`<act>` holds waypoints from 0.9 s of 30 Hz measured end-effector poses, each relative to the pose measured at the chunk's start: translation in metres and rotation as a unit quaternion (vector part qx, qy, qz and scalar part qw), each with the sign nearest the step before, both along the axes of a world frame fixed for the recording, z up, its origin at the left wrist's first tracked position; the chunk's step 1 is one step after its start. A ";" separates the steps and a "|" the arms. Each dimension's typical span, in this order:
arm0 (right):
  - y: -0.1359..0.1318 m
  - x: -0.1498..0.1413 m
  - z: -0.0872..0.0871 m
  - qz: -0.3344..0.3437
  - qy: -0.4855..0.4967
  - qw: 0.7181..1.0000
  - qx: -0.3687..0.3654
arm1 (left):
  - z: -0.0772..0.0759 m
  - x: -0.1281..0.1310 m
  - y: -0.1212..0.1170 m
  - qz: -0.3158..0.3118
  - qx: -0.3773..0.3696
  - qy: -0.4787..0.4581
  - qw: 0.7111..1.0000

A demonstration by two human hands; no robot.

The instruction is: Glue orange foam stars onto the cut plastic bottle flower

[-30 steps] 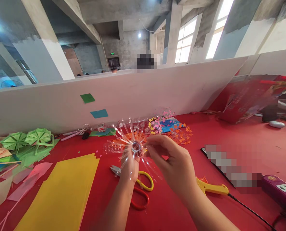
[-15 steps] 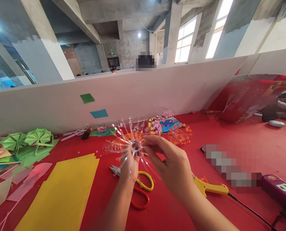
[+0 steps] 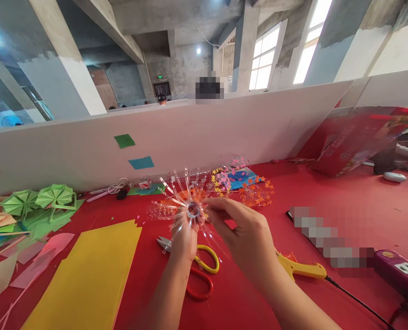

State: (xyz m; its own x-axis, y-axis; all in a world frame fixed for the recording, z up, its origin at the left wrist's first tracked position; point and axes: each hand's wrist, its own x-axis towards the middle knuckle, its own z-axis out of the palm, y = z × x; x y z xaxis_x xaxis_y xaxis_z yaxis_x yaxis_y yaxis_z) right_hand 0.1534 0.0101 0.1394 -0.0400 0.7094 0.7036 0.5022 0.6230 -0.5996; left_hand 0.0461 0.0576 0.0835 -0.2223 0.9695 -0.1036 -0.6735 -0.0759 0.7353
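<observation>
Your left hand [image 3: 184,243] holds up one clear plastic piece [image 3: 193,211] from underneath, its fingers mostly hidden behind it, so how far they close cannot be told. Your right hand [image 3: 243,229] has its thumb and forefinger drawn nearly together at the piece's right side (whether they pinch one of its many splayed strips is too fine to tell). The piece is up above the red table [image 3: 245,302], between your two hands. Below your left wrist lies one pair of scissors [image 3: 216,262], with one yellow handle and one red. One yellow glue gun [image 3: 305,269] rests past your right forearm, and a stack of yellow paper [image 3: 83,270] lies to your left. Farther off, you have two green paper umbrellas [image 3: 55,195] at the left and, beyond your hands, clear plastic with pink, yellow and orange stars [image 3: 257,195]. Two paper squares, one green [image 3: 124,140] and one blue [image 3: 141,162], sit on one long white panel [image 3: 207,126].
</observation>
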 end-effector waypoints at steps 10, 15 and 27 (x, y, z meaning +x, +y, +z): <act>-0.001 0.001 -0.001 0.007 0.028 0.999 -0.021 | 0.000 -0.001 0.000 0.008 -0.008 -0.001 1.000; -0.002 0.001 0.001 0.006 0.025 0.999 -0.028 | -0.001 -0.001 0.001 0.007 -0.011 -0.011 1.000; 0.002 0.002 -0.001 0.020 -0.013 1.000 0.017 | 0.002 0.000 0.000 -0.011 0.002 -0.027 1.000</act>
